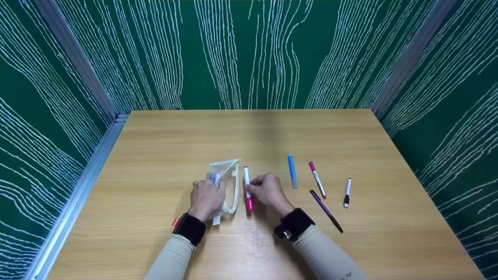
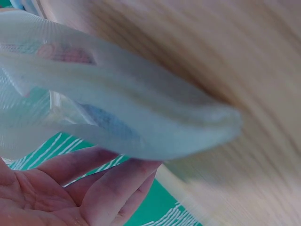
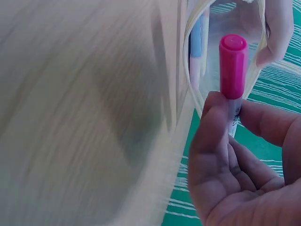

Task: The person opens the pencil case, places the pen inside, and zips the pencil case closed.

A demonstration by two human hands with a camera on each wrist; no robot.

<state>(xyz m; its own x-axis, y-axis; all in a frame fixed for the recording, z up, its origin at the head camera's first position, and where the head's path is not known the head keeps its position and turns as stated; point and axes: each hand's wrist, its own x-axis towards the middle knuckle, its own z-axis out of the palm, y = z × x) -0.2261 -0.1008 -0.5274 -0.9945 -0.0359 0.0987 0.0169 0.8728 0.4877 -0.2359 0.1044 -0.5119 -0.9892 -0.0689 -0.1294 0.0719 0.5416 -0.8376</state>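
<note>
A translucent zip pouch (image 1: 235,198) lies on the table with its opening toward the right; something whitish-blue shows inside. My left hand (image 1: 207,196) holds the pouch along its left side, and in the left wrist view its fingers (image 2: 117,188) lie against the pouch wall (image 2: 183,139). Just right of the opening, my right hand (image 1: 269,190) pinches a white marker with a pink cap (image 1: 248,203) between thumb and fingers. In the right wrist view the pink cap (image 3: 233,66) points up, and a blue-and-pink pen (image 3: 195,47) shows within the pouch opening.
To the right on the wooden table (image 1: 175,136) lie a blue marker (image 1: 292,171), a white pen with maroon ends (image 1: 318,180), a dark purple pen (image 1: 327,212) and a small white marker with a black cap (image 1: 347,193). Green panels (image 1: 264,50) with white lines surround the table.
</note>
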